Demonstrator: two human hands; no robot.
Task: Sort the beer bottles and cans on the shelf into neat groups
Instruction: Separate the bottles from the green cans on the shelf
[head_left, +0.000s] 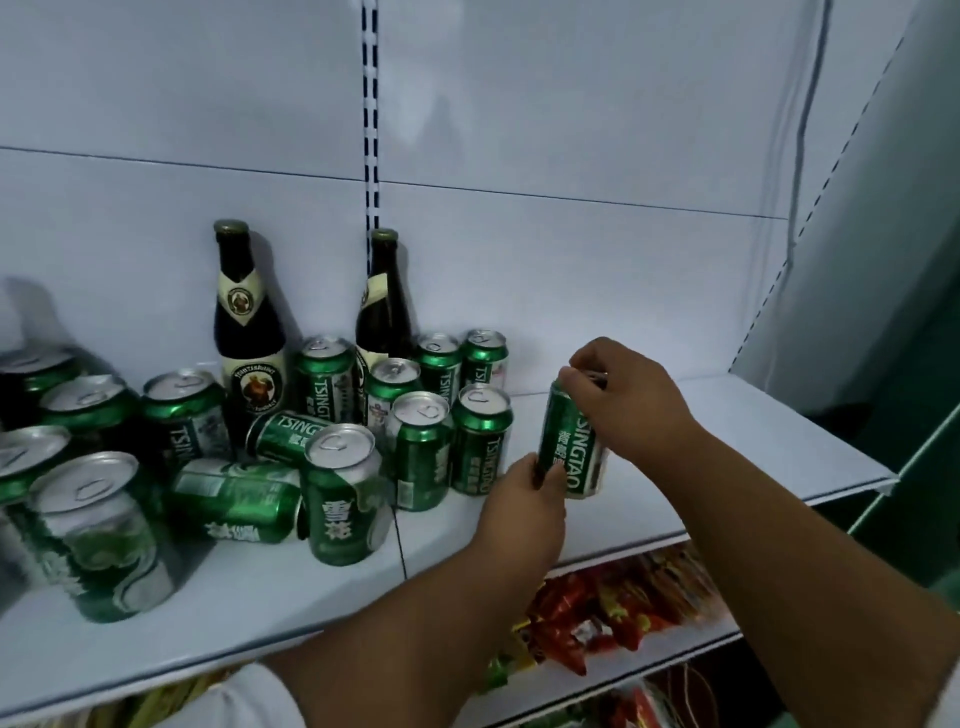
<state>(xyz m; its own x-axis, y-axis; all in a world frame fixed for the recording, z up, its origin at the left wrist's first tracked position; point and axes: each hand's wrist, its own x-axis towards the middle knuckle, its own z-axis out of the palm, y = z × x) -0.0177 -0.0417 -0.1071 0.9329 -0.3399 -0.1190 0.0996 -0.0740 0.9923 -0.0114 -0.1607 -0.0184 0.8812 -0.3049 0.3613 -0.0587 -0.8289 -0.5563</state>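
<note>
Head view: both hands' fingers (543, 475) clamp one Tsingtao can (569, 441) over bare shelf (727, 447) right of the cluster.

White shelf (675, 467), pale back panel (571, 130), slotted upright (371, 104), dim light

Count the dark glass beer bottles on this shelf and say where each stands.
2. One bottle stands upright at the back wall, left of the slotted upright; the second bottle stands right of it, partly behind green cans. Others may be hidden.
</note>
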